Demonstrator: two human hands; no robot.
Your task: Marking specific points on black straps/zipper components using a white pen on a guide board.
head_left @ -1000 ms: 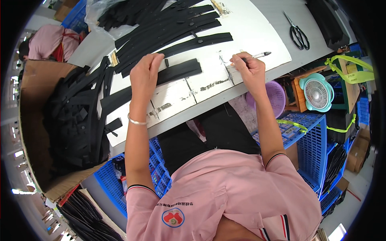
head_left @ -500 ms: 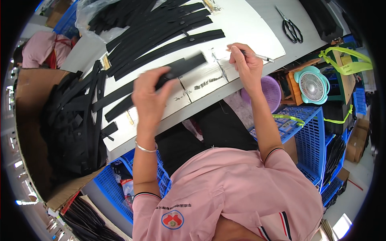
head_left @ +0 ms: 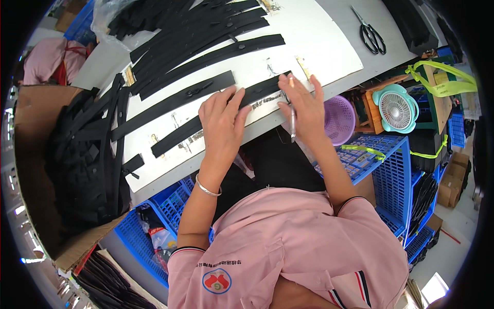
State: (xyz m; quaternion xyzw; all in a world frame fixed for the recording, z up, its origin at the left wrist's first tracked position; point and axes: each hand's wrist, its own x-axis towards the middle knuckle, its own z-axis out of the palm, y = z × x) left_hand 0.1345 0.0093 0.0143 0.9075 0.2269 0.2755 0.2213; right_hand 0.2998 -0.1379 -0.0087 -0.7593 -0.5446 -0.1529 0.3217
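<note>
A long black fabric strip (head_left: pixel 176 137) lies along the near edge of a white board (head_left: pixel 329 49), over dark marks on it. My left hand (head_left: pixel 222 116) rests on the middle of this strip, fingers stretched and slightly apart. At the strip's right end, my right hand (head_left: pixel 303 105) presses with its fingertips while a slim pen (head_left: pixel 293 123) sits between its fingers, pointing down toward me. Just beyond lies another black strip (head_left: pixel 149 117), with a small dark piece on top near its right end. Farther back, several more black strips (head_left: pixel 206 59) lie heaped.
Black-handled scissors (head_left: pixel 371 38) lie at the far right of the grey table. A cardboard box (head_left: pixel 38 113) full of black strips stands left. Blue crates (head_left: pixel 393 180), a purple basket (head_left: pixel 339 121) and a turquoise fan (head_left: pixel 396 108) are to the right. Another person (head_left: pixel 54 59) bends at far left.
The strip that my left hand was moving now lies flat along the board's near edge. My right hand has come down onto its right end, and the pen has turned downward.
</note>
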